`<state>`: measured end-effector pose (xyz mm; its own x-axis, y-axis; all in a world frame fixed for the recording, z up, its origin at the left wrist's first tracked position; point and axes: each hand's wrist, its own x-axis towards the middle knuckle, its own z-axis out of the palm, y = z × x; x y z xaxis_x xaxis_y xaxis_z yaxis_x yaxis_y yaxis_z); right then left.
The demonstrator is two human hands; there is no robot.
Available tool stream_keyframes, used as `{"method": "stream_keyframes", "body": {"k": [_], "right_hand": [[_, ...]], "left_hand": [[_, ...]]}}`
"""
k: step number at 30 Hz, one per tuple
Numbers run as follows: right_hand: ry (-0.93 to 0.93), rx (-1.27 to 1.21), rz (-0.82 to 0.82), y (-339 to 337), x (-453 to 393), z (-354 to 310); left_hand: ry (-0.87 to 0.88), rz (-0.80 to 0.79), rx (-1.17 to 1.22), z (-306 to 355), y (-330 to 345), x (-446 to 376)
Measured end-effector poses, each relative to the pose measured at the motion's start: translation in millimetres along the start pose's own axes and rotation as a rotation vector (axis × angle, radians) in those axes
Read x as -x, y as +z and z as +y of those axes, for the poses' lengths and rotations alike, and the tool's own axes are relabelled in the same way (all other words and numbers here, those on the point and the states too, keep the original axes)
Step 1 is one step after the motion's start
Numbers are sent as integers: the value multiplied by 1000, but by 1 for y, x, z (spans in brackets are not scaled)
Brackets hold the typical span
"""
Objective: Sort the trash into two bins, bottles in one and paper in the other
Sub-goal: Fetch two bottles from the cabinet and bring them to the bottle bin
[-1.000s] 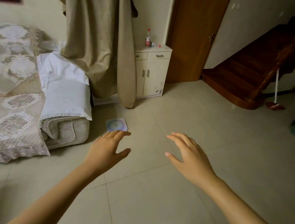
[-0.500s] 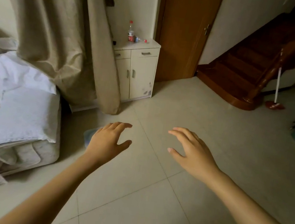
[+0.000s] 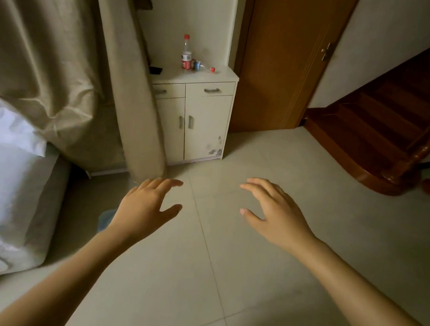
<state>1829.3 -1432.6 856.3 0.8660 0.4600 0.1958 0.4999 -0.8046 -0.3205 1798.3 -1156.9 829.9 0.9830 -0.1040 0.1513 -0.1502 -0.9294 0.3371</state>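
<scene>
- Left hand: held out over the tiled floor, fingers spread and relaxed, grasping nothing.
- Right hand: same posture, fingers loosely extended, thumb apart, nothing in it. The two hands are well apart from each other and from any trash.
- Upright bottle: clear plastic, red cap, red label, standing on top of the white cabinet against the far wall.
- Lying bottle: smaller, on its side just beside the upright one, on the same cabinet top; red cap pointing right. Whether the two touch cannot be told at this size.
- A small dark flat item sits at the left of the cabinet top, partly behind the curtain; what it is cannot be told.
- Bluish object on the floor, mostly hidden behind the left wrist; identity unclear, possibly paper trash, not confirmed.
- No bins in view. No clearly identifiable paper in view.
- Progress, as a judgement: nothing shows as sorted. Both bottles remain on the cabinet, untouched, and both hands are free. The sorting looks to be at or near its start, at least for the bottles.
- Remaining: reach the cabinet, pick up each bottle, carry them to one bin; locate the paper and put it in the other.
- Surroundings: bed at left, wooden door right of the cabinet, wooden stairs at far right.
</scene>
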Motion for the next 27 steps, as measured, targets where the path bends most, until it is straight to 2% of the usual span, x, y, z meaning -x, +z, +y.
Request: {"method": "stream_keyframes", "body": {"k": [9, 13, 20, 27], "right_hand": [[-187, 39, 9, -6, -185, 82], [-146, 10, 29, -10, -255, 124], [-56, 78, 14, -30, -346, 221], [-80, 33, -12, -9, -469, 304]], "left_hand": [[-102, 141, -81, -26, 5, -153], [-106, 84, -4, -38, 24, -253], [8, 32, 37, -16, 52, -414], [-50, 41, 19, -42, 70, -538]]}}
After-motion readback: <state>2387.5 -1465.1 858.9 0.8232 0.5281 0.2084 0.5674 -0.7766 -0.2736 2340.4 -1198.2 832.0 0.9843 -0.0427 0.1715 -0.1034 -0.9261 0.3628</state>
